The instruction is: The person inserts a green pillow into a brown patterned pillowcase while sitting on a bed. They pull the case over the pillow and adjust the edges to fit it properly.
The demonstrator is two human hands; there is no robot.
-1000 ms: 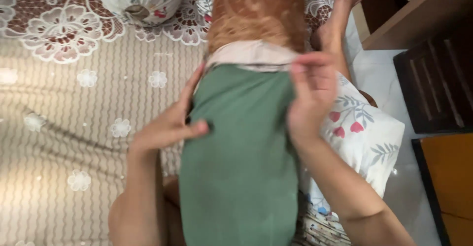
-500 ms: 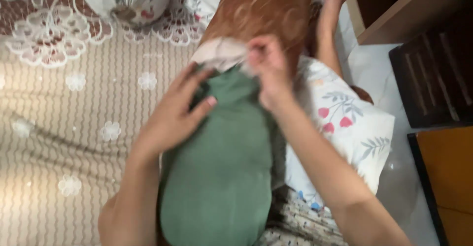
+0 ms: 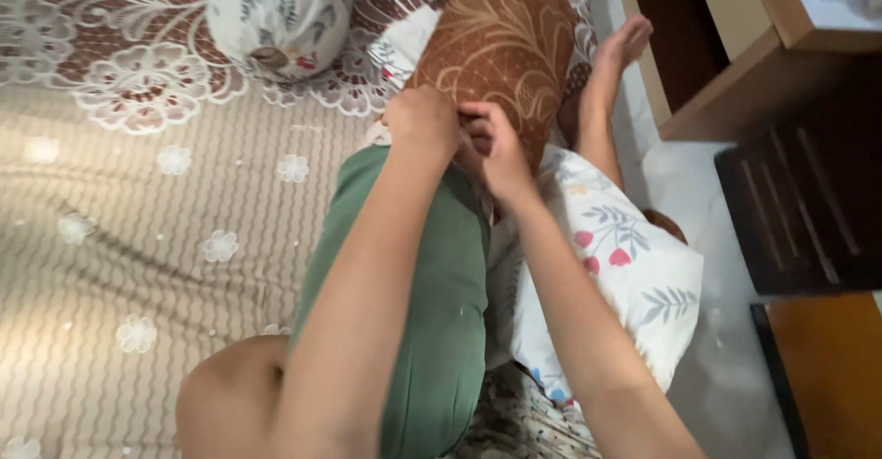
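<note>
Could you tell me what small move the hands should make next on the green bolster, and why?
Probably draw the cover's open end tight and knot it: both the left hand and right hand already pinch gathered fabric at the top of the green bolster, which looks fully sheathed.

We see no packages, labels, signs or screens here; only bedding, cloth, skin and wooden furniture fill the view.
</note>
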